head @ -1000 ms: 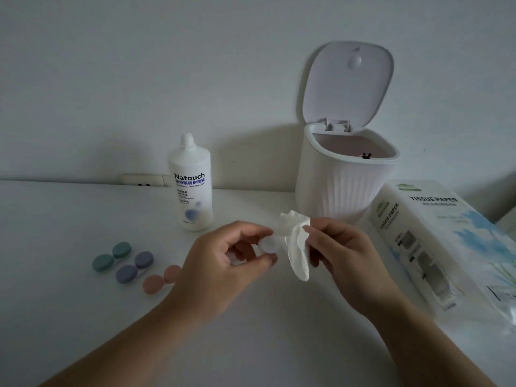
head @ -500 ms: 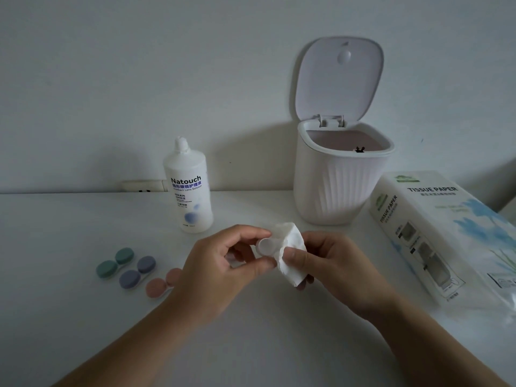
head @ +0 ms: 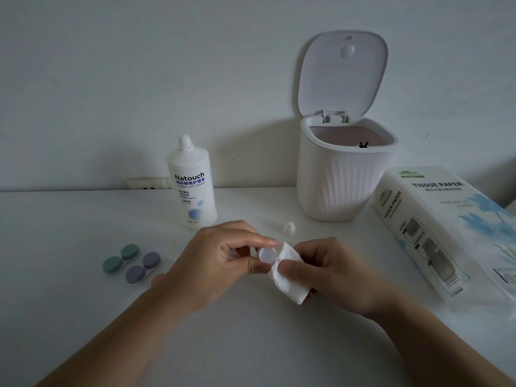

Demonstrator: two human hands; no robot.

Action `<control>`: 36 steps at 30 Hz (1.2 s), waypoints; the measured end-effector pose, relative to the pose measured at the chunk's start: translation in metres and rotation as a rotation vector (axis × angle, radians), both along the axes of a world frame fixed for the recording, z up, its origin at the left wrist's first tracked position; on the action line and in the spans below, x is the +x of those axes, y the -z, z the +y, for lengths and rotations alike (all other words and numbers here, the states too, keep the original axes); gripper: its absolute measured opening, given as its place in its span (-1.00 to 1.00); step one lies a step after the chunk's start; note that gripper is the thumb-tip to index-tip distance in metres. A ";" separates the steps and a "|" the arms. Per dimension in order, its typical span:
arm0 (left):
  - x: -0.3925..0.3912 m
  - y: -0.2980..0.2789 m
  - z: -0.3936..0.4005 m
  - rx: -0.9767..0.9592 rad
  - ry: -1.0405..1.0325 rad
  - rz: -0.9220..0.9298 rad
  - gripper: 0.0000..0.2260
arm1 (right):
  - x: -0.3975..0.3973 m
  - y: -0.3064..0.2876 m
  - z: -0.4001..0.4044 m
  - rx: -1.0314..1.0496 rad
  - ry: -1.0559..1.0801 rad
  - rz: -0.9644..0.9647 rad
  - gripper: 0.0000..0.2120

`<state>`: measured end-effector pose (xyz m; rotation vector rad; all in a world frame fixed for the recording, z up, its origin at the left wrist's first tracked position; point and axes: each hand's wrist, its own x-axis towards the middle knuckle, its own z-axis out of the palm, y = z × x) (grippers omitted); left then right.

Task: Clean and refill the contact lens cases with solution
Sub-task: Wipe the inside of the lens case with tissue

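Note:
My left hand [head: 212,263] pinches a small white round lens case part [head: 266,255] between thumb and fingers. My right hand [head: 332,272] holds a folded white tissue [head: 287,272] pressed against that white part. A green lens case [head: 120,258] and a purple lens case [head: 143,267] lie capped on the table to the left. A pink case seen earlier is hidden behind my left hand. The white Natouch solution bottle [head: 192,188] stands uncapped behind my hands, and its small cap [head: 289,228] sits on the table.
A white ribbed bin [head: 343,180] with its lid [head: 343,74] up stands at the back right. A tissue paper pack [head: 446,227] lies along the right side. A wall socket [head: 148,183] sits at the table's back edge.
The tissue has been folded down and pressed against the white case part. Both hands dropped slightly toward the table, and my left hand now covers the pink case.

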<state>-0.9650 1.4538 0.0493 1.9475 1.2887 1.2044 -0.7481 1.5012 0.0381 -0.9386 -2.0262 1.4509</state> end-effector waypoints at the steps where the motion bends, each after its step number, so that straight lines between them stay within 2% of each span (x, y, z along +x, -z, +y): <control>1: 0.000 0.001 0.000 0.000 -0.004 -0.029 -0.70 | 0.000 -0.001 0.000 0.007 0.011 0.006 -0.62; 3: 0.003 0.003 -0.002 0.021 -0.033 -0.056 -0.77 | -0.001 -0.002 0.000 0.025 0.054 0.046 -0.61; 7: 0.015 0.009 -0.005 0.052 -0.069 -0.063 -0.74 | -0.002 -0.002 0.000 0.020 0.112 0.151 -0.63; 11: 0.011 0.008 -0.002 0.075 -0.071 -0.044 -0.79 | -0.001 -0.001 0.001 0.022 0.088 0.119 -0.70; 15: 0.004 0.005 -0.001 0.104 -0.042 0.120 -0.68 | -0.003 -0.002 -0.002 -0.008 -0.023 0.024 -0.66; 17: 0.004 0.005 -0.001 0.107 -0.029 0.126 -0.67 | -0.003 -0.002 -0.003 -0.017 -0.039 0.014 -0.64; 22: 0.008 0.005 -0.002 0.182 -0.072 0.029 -0.80 | -0.002 -0.004 -0.003 -0.002 0.040 0.099 -0.67; 27: 0.014 0.009 -0.004 0.294 -0.126 0.054 -0.73 | -0.004 -0.005 -0.001 -0.009 0.119 0.220 -0.71; 36: 0.003 0.008 0.000 0.206 -0.015 0.144 -0.78 | -0.003 -0.005 -0.006 -0.003 -0.033 0.027 -0.68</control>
